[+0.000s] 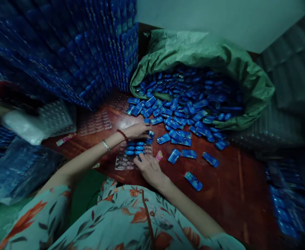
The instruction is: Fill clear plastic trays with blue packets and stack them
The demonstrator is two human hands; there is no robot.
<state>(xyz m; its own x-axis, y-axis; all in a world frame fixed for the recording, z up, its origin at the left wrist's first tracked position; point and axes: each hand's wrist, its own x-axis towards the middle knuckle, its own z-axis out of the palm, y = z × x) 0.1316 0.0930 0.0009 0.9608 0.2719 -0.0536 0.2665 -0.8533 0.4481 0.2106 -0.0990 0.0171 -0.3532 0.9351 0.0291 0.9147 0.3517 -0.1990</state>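
A clear plastic blister tray [126,161] lies on the red-brown table [227,180] in front of me, with several blue oblong pieces set in its upper pockets. My left hand [138,131] reaches over the tray's far edge, fingertips on a blue piece [149,136] at the top right corner. My right hand [149,168] rests on the tray's near right side, fingers touching a blue piece [139,158] in a pocket. Loose blue pieces [179,137] lie scattered just beyond both hands.
A green sack [207,52] at the back right spills many blue pieces onto the table. Tall stacks of filled blue trays [89,45] stand at the back left. Empty clear trays [95,122] and a white bag [24,126] lie left. More trays sit at right.
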